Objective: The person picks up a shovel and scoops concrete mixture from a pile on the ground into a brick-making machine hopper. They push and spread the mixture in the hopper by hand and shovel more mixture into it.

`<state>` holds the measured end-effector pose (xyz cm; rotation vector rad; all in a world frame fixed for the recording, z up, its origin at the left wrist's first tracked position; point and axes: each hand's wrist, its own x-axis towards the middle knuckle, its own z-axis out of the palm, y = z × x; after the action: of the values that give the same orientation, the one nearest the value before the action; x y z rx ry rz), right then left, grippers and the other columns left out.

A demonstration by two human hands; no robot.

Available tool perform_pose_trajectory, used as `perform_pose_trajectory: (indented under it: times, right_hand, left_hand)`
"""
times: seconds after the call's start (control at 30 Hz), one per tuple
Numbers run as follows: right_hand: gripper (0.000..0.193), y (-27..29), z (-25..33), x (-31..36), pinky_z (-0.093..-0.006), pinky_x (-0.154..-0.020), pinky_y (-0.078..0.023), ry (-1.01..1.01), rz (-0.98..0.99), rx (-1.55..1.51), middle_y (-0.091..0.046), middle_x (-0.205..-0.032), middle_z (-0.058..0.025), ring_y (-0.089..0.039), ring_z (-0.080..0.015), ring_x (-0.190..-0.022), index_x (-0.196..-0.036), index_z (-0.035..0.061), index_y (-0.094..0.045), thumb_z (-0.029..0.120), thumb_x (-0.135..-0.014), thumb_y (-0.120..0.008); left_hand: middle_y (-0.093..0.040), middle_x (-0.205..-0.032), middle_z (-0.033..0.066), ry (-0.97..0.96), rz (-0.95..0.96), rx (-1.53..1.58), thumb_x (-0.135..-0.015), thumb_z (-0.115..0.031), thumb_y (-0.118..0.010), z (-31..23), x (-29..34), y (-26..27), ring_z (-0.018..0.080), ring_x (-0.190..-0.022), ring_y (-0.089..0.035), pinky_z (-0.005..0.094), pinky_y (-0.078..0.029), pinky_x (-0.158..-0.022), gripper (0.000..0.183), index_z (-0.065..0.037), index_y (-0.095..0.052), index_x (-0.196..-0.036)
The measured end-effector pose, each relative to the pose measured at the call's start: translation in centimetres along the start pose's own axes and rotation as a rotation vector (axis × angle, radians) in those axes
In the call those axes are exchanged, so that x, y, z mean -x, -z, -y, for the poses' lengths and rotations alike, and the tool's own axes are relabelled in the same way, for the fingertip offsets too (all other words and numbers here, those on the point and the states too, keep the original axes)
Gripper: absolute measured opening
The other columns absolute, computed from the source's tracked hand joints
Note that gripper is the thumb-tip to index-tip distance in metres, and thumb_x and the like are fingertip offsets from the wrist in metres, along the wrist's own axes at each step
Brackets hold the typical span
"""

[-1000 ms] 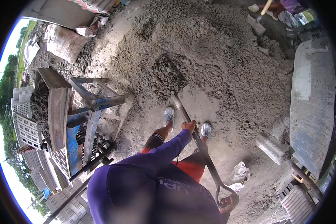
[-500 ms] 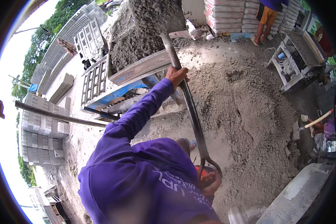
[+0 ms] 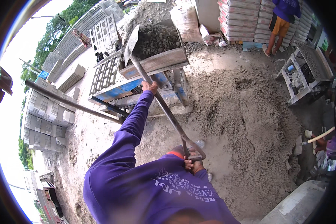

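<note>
My left hand (image 3: 150,87) is wrapped round the middle of the shaft of a shovel (image 3: 167,111). At the near end, my right hand (image 3: 193,165) is closed on the shovel's grip, close to my body. The shovel's blade (image 3: 132,39) stands tilted on edge at the left side of a box-shaped hopper (image 3: 158,64). Dark, damp concrete mix (image 3: 156,42) lies inside that hopper, which sits on a blue block-moulding machine (image 3: 127,89). No load shows on the side of the blade turned to me.
A large heap of grey mix (image 3: 246,123) spreads to the right. A long metal bar (image 3: 72,104) juts out left of the machine. Concrete blocks (image 3: 44,123) are stacked at left. Stacked cement bags (image 3: 239,20) and another person (image 3: 282,22) are at the back right.
The shovel's blade has swung left and turned on edge; the mix it carried is off it, with mix in the hopper. Both hands keep their hold and have shifted left in view.
</note>
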<state>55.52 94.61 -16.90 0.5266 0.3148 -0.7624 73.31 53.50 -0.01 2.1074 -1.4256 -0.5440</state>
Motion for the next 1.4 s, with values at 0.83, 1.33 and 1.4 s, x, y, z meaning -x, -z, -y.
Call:
perform_pose_trajectory:
  times: [0.83,1.33,1.4]
  right_hand:
    - [0.017,16.9,-36.3,23.1,-0.0272,-0.028,-0.036,1.129,-1.701,-0.821,-0.045,-0.048,-0.0004,-0.043,-0.013,-0.033,-0.075,0.0121,-0.052,0.008,-0.077,-0.068]
    - [0.027,14.0,-2.4,-3.3,-0.0227,-0.038,-0.034,1.187,-1.667,-0.711,-0.041,-0.049,0.0033,-0.041,-0.0068,-0.044,-0.061,0.0124,-0.047,0.014,-0.083,-0.063]
    - [0.03,14.7,-2.4,-4.4,-0.0237,-0.038,-0.036,1.3,-1.38,-0.952,-0.042,-0.047,0.0018,-0.043,-0.0079,-0.04,-0.058,0.013,-0.044,0.014,-0.082,-0.062]
  left_hand:
    - [-0.059,-0.066,0.0135,1.063,1.299,-0.06,-0.077,-0.011,-0.063,33.2,64.6,-31.8,0.0266,-0.051,-0.059,0.0419,-0.053,-0.047,0.015,0.002,-0.056,-0.081]
    - [-0.055,-0.058,0.0147,0.662,1.282,-0.11,-0.076,-0.011,-0.057,24.5,28.7,-56.5,0.029,-0.048,-0.056,0.0436,-0.05,-0.048,0.014,0.0,-0.054,-0.067]
    - [-0.055,-0.056,0.0147,0.678,1.228,-0.031,-0.075,-0.011,-0.056,22.7,25.7,-56.5,0.0286,-0.046,-0.056,0.0423,-0.05,-0.047,0.016,0.0,-0.053,-0.064]
